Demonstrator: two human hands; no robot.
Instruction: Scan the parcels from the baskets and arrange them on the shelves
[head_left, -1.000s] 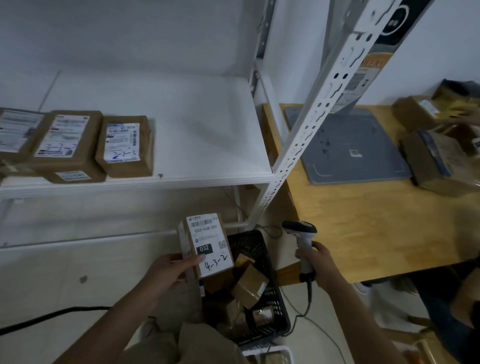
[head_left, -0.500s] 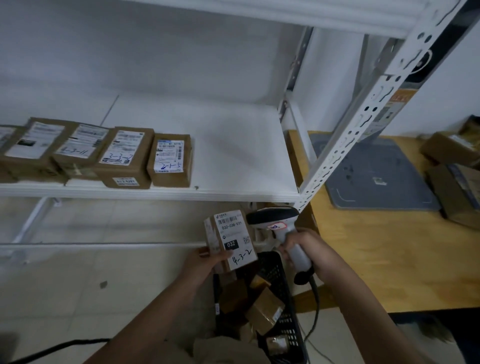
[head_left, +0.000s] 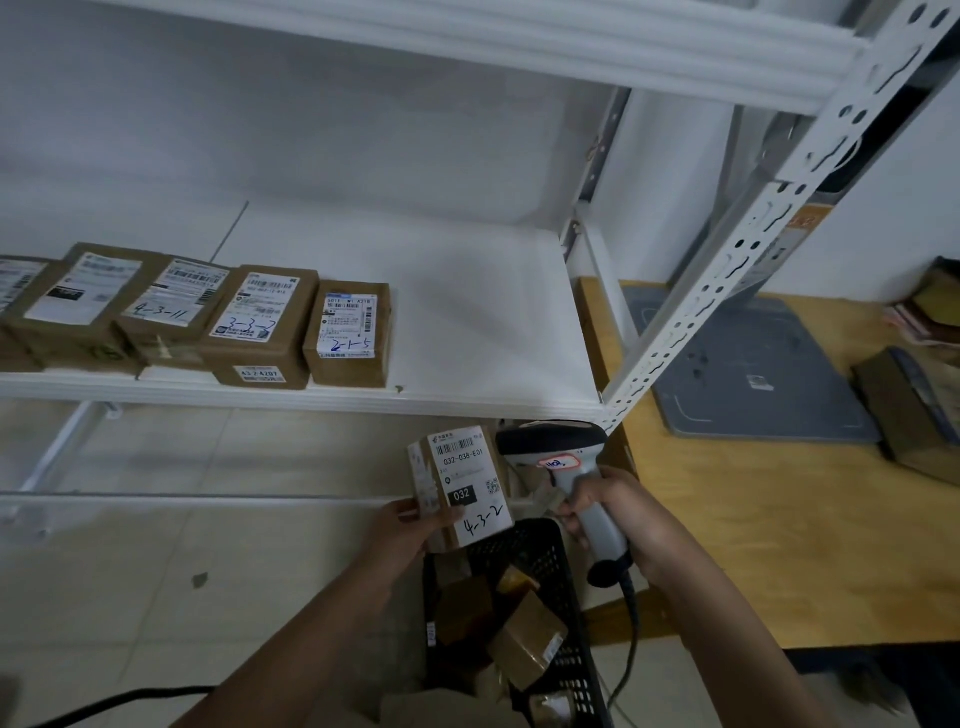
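1. Head view looks down on a white metal shelf, with a tiled floor under it and a wooden worktop to the right.
2. The left hand grasps a small brown parcel at its lower left corner, thumb laid across the front. The parcel is in the air, nearly upright and slightly tilted, just below the shelf's front edge and over the far end of the basket. Its white label faces the camera and reads 032-038-E01, with a black 032 tag and "4-3-2" handwritten below.
3. The right hand is curled round the grey handle of a barcode scanner. The scanner's dark head points left and sits just beside the parcel's right edge; whether the two touch cannot be told. A dark scanner cord hangs from the base of the handle.
4. A black slotted basket stands on the floor between the two forearms. Several loose brown boxes lie piled in it at odd angles.
5. On the left part of the shelf a row of shelved parcels lies flat, labels up, each touching the next. The rightmost box carries blue handwriting; one further left is marked "4-3-11".
6. A perforated white post rises at the shelf's right front corner. Behind it a grey mat lies flat on the worktop, and dark cartons sit at the worktop's right edge.
7. A black floor cable runs across the tiles at lower left.
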